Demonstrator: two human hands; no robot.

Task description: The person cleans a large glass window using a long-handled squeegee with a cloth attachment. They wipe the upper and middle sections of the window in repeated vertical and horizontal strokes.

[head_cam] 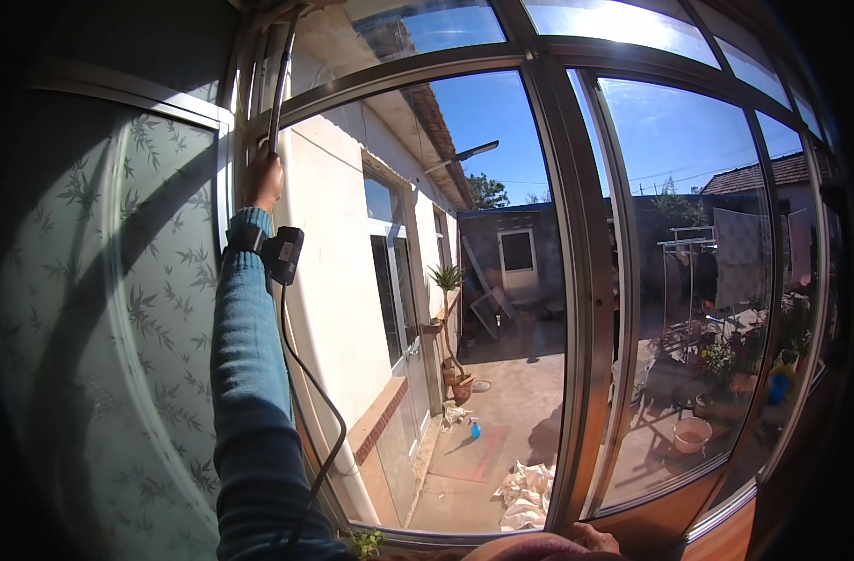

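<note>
High at the left, my left hand point(264, 181) grips a slim metal pole point(284, 77) that stands almost upright along the corner of the window frame point(532, 105). A brownish head point(294, 12) tops the pole, partly cut off by the picture's upper edge, so its exact kind is unclear. My left arm is stretched up in a blue knitted sleeve point(251, 393). Around the wrist is a strap, beside which hangs a black box point(287, 256) with a cable. At the bottom edge, my right hand point(595, 538) shows only in part, by the lower window frame; whether it holds anything is hidden.
Frosted glass with a leaf pattern point(160, 294) borders my arm on the left. A green plant point(367, 541) is low by the sill. Through the panes appear a courtyard with a blue spray bottle point(475, 428), crumpled pale sheeting point(529, 494), a potted plant point(462, 389) and a basin point(692, 435).
</note>
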